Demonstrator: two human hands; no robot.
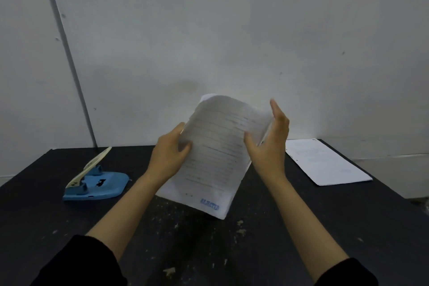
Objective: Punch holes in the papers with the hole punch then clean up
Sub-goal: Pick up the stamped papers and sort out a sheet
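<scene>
Fingers of left hand (170,151) pinch paper stack (216,153); right hand (270,144) flat, fingers straight vs. edge. Tap stack's btm edge on table (348,227) to square up b4 hole punch (95,181).

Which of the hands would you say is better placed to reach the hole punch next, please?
Probably the left hand: the hole punch sits on the table's left side, nearer that hand. The right hand is across the paper stack.
</scene>
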